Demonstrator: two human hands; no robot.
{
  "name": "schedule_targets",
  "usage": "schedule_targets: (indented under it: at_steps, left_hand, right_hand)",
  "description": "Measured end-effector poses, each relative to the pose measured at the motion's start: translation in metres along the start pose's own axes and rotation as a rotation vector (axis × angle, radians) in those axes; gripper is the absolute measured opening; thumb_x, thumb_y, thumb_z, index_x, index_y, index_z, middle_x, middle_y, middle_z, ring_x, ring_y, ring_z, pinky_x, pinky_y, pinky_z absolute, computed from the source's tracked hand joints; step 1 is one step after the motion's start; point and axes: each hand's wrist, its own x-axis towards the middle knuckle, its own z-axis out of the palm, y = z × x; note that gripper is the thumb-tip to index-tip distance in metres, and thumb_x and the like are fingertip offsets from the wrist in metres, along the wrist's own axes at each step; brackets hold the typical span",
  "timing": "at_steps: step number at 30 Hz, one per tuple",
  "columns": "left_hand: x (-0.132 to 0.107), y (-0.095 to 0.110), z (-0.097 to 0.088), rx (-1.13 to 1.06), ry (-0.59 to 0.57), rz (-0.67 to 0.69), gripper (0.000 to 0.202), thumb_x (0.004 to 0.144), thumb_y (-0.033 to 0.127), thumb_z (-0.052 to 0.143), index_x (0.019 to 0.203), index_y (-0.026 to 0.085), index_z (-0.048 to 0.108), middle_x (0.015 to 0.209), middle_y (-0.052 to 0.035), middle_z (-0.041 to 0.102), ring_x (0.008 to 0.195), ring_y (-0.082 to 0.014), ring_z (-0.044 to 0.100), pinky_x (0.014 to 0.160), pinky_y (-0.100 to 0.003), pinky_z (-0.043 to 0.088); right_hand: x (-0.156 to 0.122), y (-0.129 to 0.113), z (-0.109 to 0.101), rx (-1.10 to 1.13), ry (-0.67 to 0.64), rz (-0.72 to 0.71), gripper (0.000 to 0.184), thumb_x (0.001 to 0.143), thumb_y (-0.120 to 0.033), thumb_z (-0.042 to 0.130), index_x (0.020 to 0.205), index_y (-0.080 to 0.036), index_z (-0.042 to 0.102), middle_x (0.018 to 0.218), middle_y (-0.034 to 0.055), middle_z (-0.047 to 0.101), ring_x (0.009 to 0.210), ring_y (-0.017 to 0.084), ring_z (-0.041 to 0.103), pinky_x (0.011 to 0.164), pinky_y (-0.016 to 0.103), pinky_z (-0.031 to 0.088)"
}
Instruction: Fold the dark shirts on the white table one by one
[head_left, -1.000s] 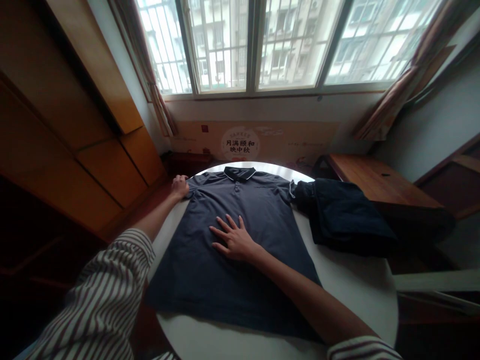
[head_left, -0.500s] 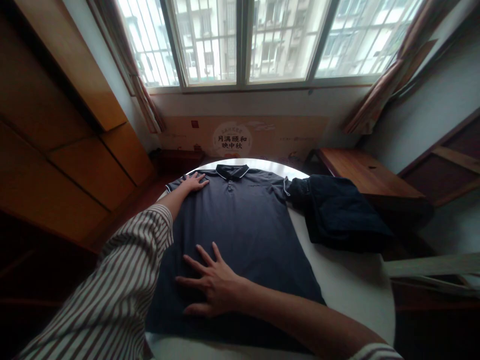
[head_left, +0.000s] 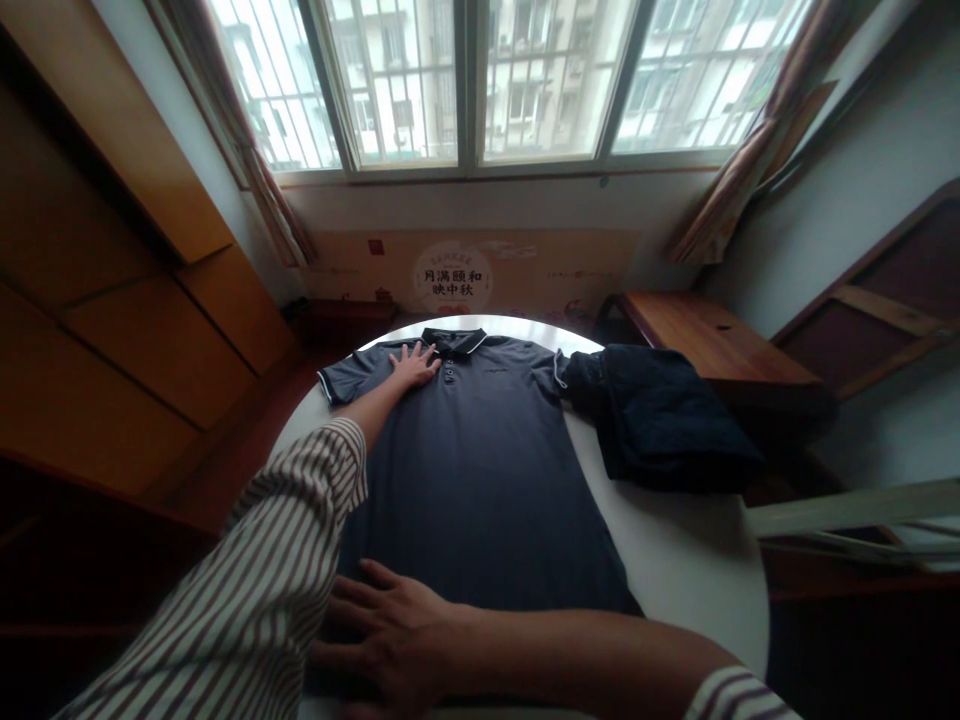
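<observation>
A dark grey-blue polo shirt [head_left: 487, 470] lies spread front up, its collar with white trim towards the window. My left hand [head_left: 415, 367] rests on the upper chest beside the collar and buttons, fingers spread. Near the bottom hem, my right hand [head_left: 397, 635] lies on the shirt with its fingers stretched to the left. Part of that side of the shirt is hidden behind my striped left sleeve and my right forearm. Neither hand grips any cloth.
Under the shirt is a round white table [head_left: 690, 560]. Dark folded clothes [head_left: 667, 415] lie at its right, touching the shirt's sleeve. A wooden bench or low table [head_left: 720, 335] stands behind on the right, and wooden cabinets [head_left: 150, 360] line the left.
My left hand has moved right, from the shoulder towards the collar. My right hand has slid down and slightly left towards the hem. The view has shifted a little.
</observation>
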Motion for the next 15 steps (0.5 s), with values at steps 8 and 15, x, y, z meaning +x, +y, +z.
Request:
schedule_targets:
  at_steps: [8,15]
  left_hand:
    - [0.001,-0.002,-0.003,-0.009,-0.012,-0.019,0.074,0.090,0.071,0.025,0.157,0.038,0.021,0.167,-0.0026,0.010,0.148,-0.0488,0.004,0.109,-0.077,0.006]
    - [-0.006,0.000,0.003,-0.087,0.168,-0.014,0.069,0.091,0.063,0.037,0.153,0.032,0.036,0.161,-0.0069,0.029,0.146,-0.0436,0.021,0.112,-0.068,0.019]
  right_hand:
    - [0.001,-0.013,0.011,-0.181,-0.027,-0.030,0.057,0.096,-0.048,0.053,0.145,-0.024,0.041,0.157,0.0090,0.039,0.145,0.024,0.032,0.118,0.044,0.026]
    - [0.007,0.040,-0.030,-0.015,0.039,0.075,0.035,0.099,-0.041,0.046,0.119,-0.017,0.060,0.115,0.0084,0.070,0.110,0.019,0.062,0.097,0.034,0.045]
